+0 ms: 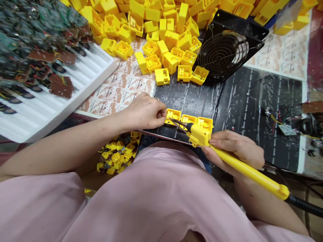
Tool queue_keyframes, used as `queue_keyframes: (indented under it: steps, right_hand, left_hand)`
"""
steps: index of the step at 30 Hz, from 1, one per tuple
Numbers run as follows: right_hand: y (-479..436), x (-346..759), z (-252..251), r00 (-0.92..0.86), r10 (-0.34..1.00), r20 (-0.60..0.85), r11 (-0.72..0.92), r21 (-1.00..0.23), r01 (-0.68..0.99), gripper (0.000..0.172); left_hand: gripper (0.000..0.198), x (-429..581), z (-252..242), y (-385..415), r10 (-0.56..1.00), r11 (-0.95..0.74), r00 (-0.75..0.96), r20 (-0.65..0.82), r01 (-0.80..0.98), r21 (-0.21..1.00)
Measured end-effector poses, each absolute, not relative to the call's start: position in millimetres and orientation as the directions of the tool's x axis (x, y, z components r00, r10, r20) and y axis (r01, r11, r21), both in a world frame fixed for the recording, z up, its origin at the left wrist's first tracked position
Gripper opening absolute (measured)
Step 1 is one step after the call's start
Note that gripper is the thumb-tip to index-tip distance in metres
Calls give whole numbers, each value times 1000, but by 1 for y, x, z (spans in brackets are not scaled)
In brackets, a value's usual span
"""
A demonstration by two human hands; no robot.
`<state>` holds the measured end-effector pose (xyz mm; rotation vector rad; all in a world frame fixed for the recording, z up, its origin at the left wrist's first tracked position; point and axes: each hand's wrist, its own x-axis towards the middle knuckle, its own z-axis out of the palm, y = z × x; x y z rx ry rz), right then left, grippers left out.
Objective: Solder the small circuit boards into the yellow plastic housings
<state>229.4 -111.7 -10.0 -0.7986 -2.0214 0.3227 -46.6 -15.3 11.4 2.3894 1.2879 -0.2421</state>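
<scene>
In my right hand point(237, 148) is a yellow soldering iron point(227, 159), gripped near its front, with a black cable at the rear. Its dark tip points left and reaches the leftmost yellow plastic housing point(173, 115) in a row at the bench's front edge. A middle housing point(189, 119) and a right housing point(205, 123) sit beside it, open sides up; the iron's front partly covers them. My left hand point(151, 111) is closed in a pinch at the left side of the leftmost housing. What lies between its fingertips is hidden.
Many yellow housings point(171, 40) are heaped at the back, before a black fan point(224, 47). A white foam tray point(93, 74) with circuit boards and wired parts stands left. A box of yellow pieces point(117, 154) is below the bench edge. Wired parts point(287, 127) lie right.
</scene>
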Motion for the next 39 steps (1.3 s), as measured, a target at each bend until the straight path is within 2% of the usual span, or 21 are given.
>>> queue_keyframes:
  steps: [5,7,11,17,25,30,35,37,39]
  right_hand:
    - [-102,227,-5,-456,596,662,800,-437,412,20]
    - [-100,230,-2,-472,596,649,802,-452,391,21]
    - [-101,237,1,-382,642,665,763,-509,398,19]
    - [-103,236,0,-406,651,642,758,-521,393,20]
    - [-94,230,-3,-453,569,686,821,-450,351,21]
    - [-97,236,0,-348,642,683,764,-528,372,17]
    - [-101,238,-8,-314,646,696,757,-532,378,17]
    - [-105,239,-11,-247,672,698,723,-547,422,22]
    - [-109,241,-14,-185,705,685,669,-554,496,40]
  left_hand:
    - [19,-45,14,-10,732,-523,593,-337,805,280]
    - [20,-42,17,-9,731,-516,567,-380,824,235]
    - [21,-34,24,-7,727,-503,514,-455,850,156]
    - [15,-33,29,-4,704,-494,514,-490,850,182]
    - [16,-33,29,-3,699,-493,516,-495,849,190]
    - [15,-32,27,-3,708,-495,521,-477,848,190]
    - [14,-33,25,-3,709,-511,525,-470,843,171]
    - [15,-38,24,-2,707,-532,555,-437,826,187]
    - [14,-46,21,-1,716,-536,590,-373,807,247]
